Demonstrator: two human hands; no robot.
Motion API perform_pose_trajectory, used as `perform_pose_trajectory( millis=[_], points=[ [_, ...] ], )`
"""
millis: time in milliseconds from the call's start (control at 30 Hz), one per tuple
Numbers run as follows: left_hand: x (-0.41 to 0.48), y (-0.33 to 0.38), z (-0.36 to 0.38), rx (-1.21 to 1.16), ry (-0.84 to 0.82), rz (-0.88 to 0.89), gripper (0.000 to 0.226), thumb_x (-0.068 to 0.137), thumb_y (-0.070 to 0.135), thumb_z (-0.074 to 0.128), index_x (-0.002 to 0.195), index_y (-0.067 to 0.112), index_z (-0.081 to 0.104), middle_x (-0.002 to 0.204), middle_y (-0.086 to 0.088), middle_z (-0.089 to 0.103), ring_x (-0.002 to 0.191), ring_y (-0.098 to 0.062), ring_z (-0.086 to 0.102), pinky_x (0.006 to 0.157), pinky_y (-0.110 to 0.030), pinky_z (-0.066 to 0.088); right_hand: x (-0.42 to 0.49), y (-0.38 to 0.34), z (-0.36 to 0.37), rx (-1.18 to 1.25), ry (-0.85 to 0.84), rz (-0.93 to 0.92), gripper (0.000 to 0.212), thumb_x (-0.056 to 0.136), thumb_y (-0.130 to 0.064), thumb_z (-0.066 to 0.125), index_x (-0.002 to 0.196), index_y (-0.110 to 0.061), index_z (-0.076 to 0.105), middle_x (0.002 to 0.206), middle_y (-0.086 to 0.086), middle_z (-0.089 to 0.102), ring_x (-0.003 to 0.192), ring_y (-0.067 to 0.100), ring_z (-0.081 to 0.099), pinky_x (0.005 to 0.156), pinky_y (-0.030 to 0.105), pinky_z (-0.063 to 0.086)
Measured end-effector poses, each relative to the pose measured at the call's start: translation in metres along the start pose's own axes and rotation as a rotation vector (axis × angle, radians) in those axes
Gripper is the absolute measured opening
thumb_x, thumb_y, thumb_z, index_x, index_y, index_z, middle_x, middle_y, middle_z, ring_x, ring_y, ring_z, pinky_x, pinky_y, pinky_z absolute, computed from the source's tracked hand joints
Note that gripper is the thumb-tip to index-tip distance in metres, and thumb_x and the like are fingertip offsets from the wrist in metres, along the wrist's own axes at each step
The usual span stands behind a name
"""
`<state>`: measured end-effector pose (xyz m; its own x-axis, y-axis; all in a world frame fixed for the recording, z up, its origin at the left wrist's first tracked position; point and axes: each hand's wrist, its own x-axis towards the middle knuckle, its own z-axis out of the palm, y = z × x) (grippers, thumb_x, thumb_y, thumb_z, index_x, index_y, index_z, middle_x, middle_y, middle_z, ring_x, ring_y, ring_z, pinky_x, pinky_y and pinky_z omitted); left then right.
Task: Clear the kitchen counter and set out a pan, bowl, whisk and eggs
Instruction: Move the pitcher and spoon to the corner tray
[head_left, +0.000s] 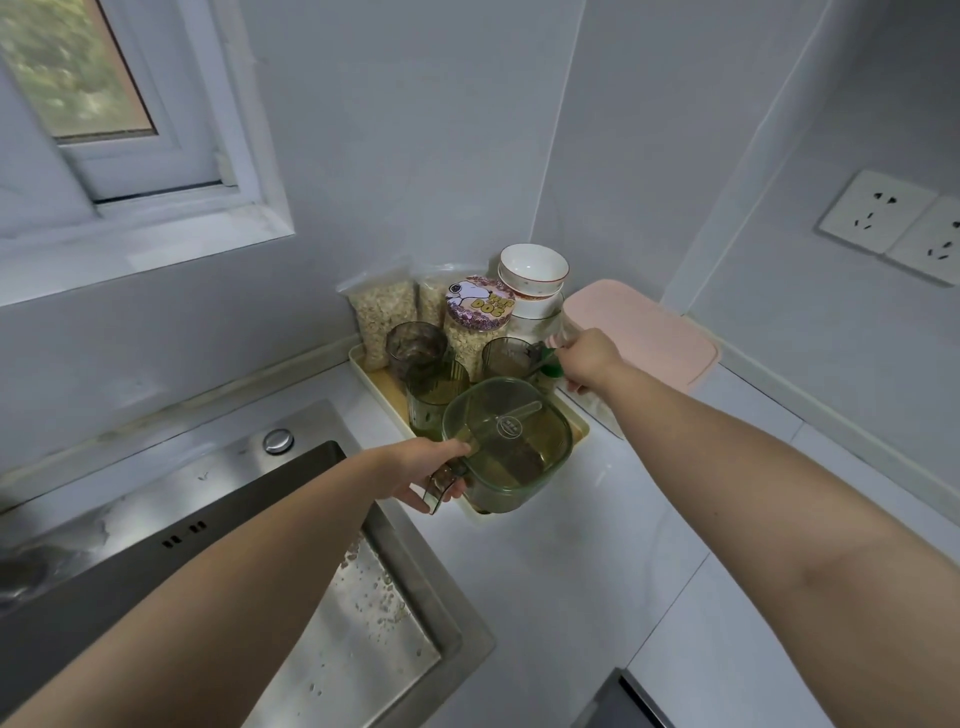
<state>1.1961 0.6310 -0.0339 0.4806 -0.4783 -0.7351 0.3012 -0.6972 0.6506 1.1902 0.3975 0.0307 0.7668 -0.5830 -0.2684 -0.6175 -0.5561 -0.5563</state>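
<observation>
While the head view shows no pan, whisk or eggs, it does show the bowls (532, 270): a small white stack in the far corner of the table (597, 545), just behind the cream tray (582, 423) and beside a box with a pink lid (641, 332).

The left hand (423, 475) has its fingers curled round the handle of a green see-through jug (511, 441), which sits at the near end of the tray. The right hand (592, 361) is at the far end of the tray. Its fingers are closed round a small green thing (550, 366); what it is I cannot tell.

Green cups (418, 348), a jar with a cartoon lid (478, 304) and bags of oats (382, 317) crowd the tray. The sink (311, 545) lies to the left.

I think the bowls are ceramic, so stiff, smooth and easy to chip, and the stack may be rather heavy. It seems better to take only the top bowl, thumb on the rim and fingers under the side, and to lift it straight up, because the jar stands very close. The jug looks like light plastic, and the handle is the safe place to hold it.
</observation>
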Motion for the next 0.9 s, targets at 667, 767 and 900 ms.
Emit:
perform_pose_trajectory(
  millis=[667, 767, 900],
  points=[
    [-0.021, 0.011, 0.025, 0.673, 0.589, 0.111, 0.058, 0.095, 0.056, 0.035, 0.058, 0.013, 0.046, 0.057, -0.001, 0.043, 0.052, -0.014, 0.045, 0.047, -0.024, 0.034, -0.079, 0.060, 0.045, 0.336, -0.233, 0.177, 0.030, 0.096, -0.031, 0.045, 0.114, -0.008, 0.051, 0.114, 0.013, 0.059, 0.107, 0.028, 0.058, 0.087, 0.038, 0.051],
    [-0.033, 0.011, 0.028, 0.789, 0.740, 0.155, 0.056, 0.094, 0.055, 0.036, 0.059, 0.013, 0.048, 0.058, 0.001, 0.044, 0.051, -0.012, 0.044, 0.046, -0.023, 0.034, -0.088, 0.061, 0.042, 0.337, -0.211, 0.155, 0.028, 0.096, -0.031, 0.044, 0.112, -0.009, 0.050, 0.120, 0.013, 0.056, 0.111, 0.030, 0.055, 0.091, 0.041, 0.051],
    [-0.041, 0.007, 0.032, 1.054, 0.873, 0.402, 0.041, 0.094, 0.050, 0.036, 0.108, 0.015, 0.053, 0.096, 0.001, 0.050, 0.087, -0.015, 0.048, 0.068, -0.028, 0.044, -0.100, 0.068, 0.034, 0.314, -0.095, 0.078, 0.037, 0.093, -0.024, 0.047, 0.120, 0.000, 0.056, 0.120, 0.018, 0.060, 0.109, 0.033, 0.058, 0.096, 0.048, 0.048]
  ],
)
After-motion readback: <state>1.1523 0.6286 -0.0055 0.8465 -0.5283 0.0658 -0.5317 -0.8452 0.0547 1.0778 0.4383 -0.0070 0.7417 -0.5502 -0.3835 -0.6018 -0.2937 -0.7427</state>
